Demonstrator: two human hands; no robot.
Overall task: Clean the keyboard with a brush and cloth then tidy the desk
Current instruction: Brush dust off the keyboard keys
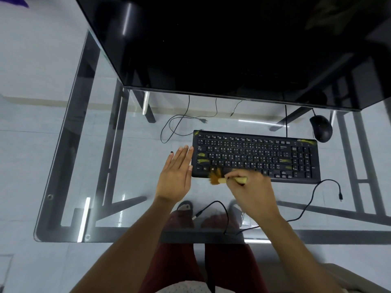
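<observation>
Two hands reach over a glass table [69, 157]. At the left, the left hand [174, 176] lies flat with straight fingers beside the left end of a black keyboard [256, 157], fingertips at its edge. To its right, the right hand [251, 191] grips a brush [224, 179] by its pale handle; the brown bristles, blurred, point left at the keyboard's near edge. Yellowish smudges mark several keys. A black mouse [321, 128] sits beyond the keyboard's right end, under a dark monitor [232, 49]. One loose cable [304, 210] lies on the glass.
</observation>
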